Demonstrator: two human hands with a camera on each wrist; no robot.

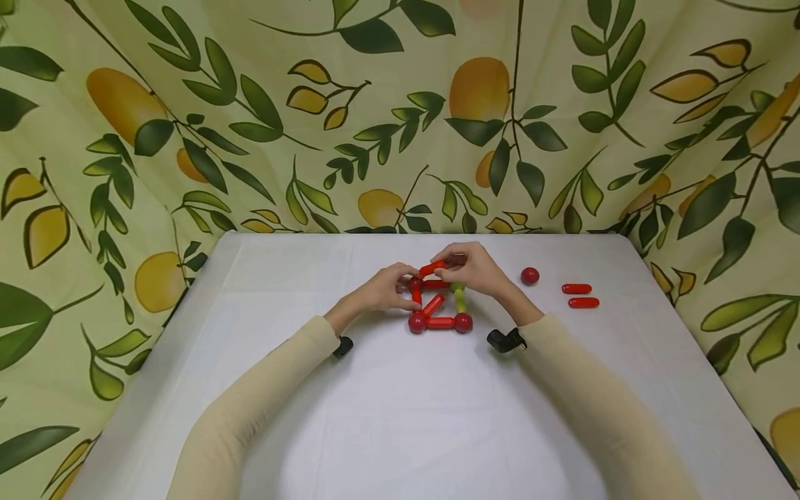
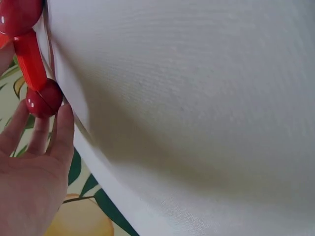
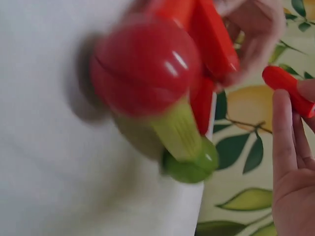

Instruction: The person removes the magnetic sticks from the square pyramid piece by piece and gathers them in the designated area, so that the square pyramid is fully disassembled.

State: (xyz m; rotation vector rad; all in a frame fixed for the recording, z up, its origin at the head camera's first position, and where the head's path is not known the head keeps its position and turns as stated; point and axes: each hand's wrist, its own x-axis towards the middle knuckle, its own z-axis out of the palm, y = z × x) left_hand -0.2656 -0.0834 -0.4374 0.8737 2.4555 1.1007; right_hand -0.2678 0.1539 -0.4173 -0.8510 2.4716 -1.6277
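A square of balls and rods lies on the table. Red balls form its near left corner point(image 1: 417, 322), near right corner point(image 1: 463, 322) and far left corner; a green ball point(image 3: 191, 164) makes the far right one. A yellow-green rod point(image 1: 460, 301) joins the right side, red rods the others. One more red rod point(image 1: 434, 305) slants up from the near left ball. My left hand point(image 1: 384, 288) holds the left side, fingertips at the far left ball point(image 2: 45, 98). Above the far side, my right hand point(image 1: 473, 267) pinches a loose red rod point(image 3: 281, 81) between thumb and fingers, its end close to the far left ball.
Right of the square, a single red ball point(image 1: 530, 276) and two red rods, a farther one point(image 1: 576, 288) and a nearer one point(image 1: 584, 303), lie on the white table point(image 1: 400, 417). A leaf-and-fruit patterned curtain point(image 1: 400, 160) hangs behind the table's far edge and along both sides.
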